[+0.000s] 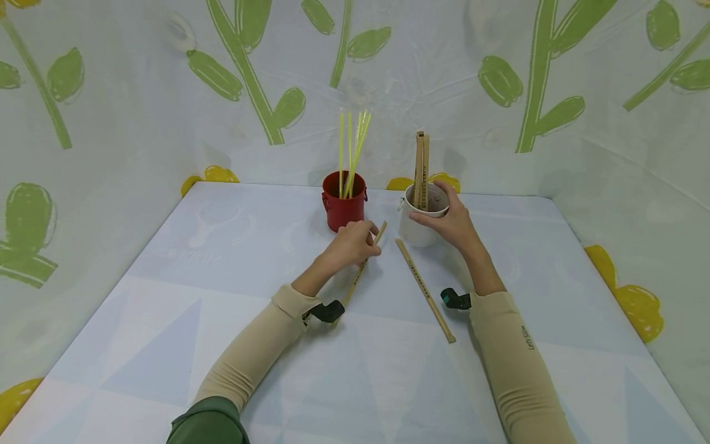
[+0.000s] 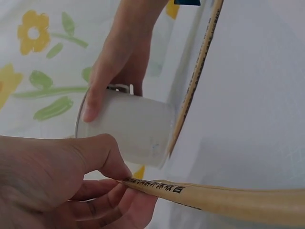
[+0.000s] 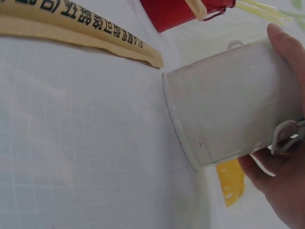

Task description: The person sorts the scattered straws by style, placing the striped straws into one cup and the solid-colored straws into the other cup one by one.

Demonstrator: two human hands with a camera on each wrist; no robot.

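Observation:
My left hand [image 1: 352, 242] pinches a paper-wrapped straw [image 2: 214, 198] with dark printed characters between thumb and fingers. In the head view that straw slants from beyond the fingertips back past the wrist. My right hand [image 1: 459, 227] grips a small white bucket [image 3: 233, 102] near its rim, thumb on the near left side and fingers round the far side. Several similar wrapped straws [image 1: 421, 166] stand inside the bucket. Another paper-wrapped straw [image 1: 426, 290] lies on the table between the two forearms, its far end close to the bucket's base.
Just beyond my left hand stands a red bucket [image 1: 344, 213] holding several thin yellow sticks [image 1: 355, 148]. The table [image 1: 166, 320] has a pale blue and white cover. Behind it hangs a white sheet [image 1: 416, 80] printed with green plants and yellow flowers.

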